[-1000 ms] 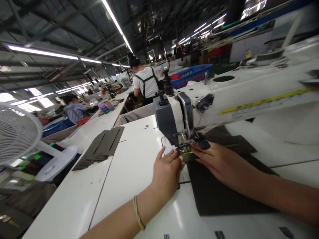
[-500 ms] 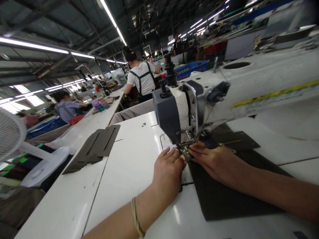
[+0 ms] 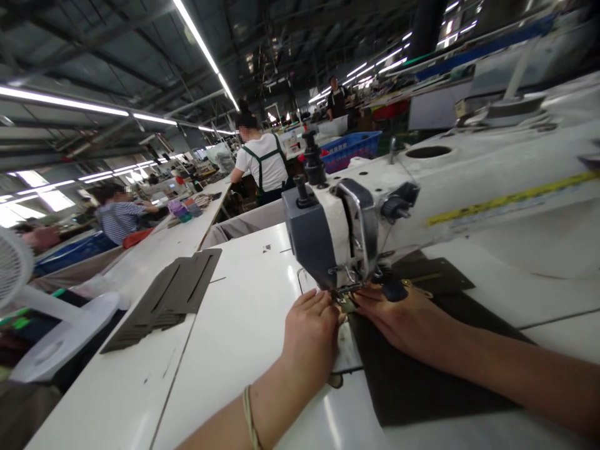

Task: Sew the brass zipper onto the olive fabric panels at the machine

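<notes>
We are feeding a seam: our left hand, fingers flat and together, presses the work just left of the presser foot, while our right hand, spread flat, holds the dark fabric panel lying under and behind it. Next, we judge, comes a steady, even push toward the needle. Since half a second ago both hands have stayed put; only our view shifted.

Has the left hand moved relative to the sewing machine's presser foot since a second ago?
Hardly. The left hand keeps its fingertips beside the presser foot of the sewing machine; the camera shifted instead.
</notes>
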`<state>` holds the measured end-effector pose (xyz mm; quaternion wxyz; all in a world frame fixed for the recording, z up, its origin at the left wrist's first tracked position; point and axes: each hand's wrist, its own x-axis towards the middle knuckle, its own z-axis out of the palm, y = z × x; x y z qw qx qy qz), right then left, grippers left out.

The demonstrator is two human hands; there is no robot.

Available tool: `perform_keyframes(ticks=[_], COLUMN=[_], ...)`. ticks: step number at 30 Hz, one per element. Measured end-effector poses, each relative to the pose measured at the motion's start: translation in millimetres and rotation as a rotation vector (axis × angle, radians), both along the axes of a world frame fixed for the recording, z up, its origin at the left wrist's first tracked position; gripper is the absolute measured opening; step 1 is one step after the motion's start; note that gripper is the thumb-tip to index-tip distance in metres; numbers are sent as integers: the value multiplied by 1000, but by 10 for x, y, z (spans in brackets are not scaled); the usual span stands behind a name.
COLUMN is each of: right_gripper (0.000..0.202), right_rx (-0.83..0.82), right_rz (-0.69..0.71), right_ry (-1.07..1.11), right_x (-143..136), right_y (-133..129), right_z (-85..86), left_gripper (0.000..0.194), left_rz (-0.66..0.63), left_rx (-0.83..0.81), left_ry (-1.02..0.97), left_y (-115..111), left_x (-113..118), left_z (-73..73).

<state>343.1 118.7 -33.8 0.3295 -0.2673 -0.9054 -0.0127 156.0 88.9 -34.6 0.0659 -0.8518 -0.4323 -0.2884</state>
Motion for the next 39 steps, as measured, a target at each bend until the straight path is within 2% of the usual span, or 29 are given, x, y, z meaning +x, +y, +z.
perform_keyframes(ticks=[14, 21, 25, 39], right_gripper=[28, 29, 27, 31], right_rx=[-4, 6, 24, 72], right_rz=[-17, -10, -19, 1], right_ry=[-22, -42, -46, 32], right_x=[3, -11, -9, -9], right_y=[31, 5, 5, 14], right_z=[-96, -11, -19, -5], left_gripper=[14, 10, 9, 12], left_rz=[12, 46, 45, 11], left_rx=[0, 21, 21, 4], left_ry=[-54, -28, -35, -54], left_y=[-12, -7, 9, -5], left_x=[3, -6, -2, -14], left_z=[-40, -82, -103, -29])
